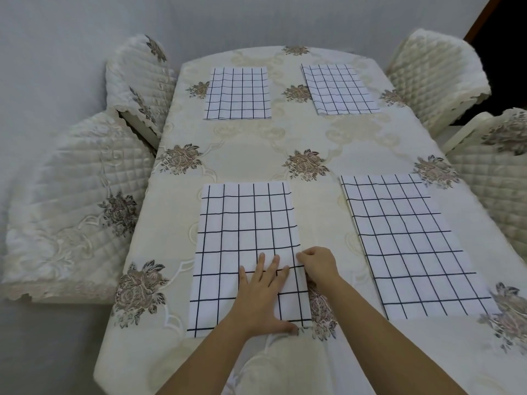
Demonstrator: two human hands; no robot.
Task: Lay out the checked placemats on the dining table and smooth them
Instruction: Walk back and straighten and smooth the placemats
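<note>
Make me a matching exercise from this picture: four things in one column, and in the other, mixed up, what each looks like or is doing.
Things
1. left hand
2. right hand
3. near-right mat
4. tablecloth

States
A. lies flat, untouched
B. cream with flower motifs
C. pressed flat on the near-left mat, fingers spread
D. pinches the near-left mat's right edge

Pairs: 1-C, 2-D, 3-A, 4-B

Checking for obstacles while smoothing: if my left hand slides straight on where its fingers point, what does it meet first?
Just more of the near-left placemat, then bare tablecloth; nothing raised seems to lie in that line.
</note>
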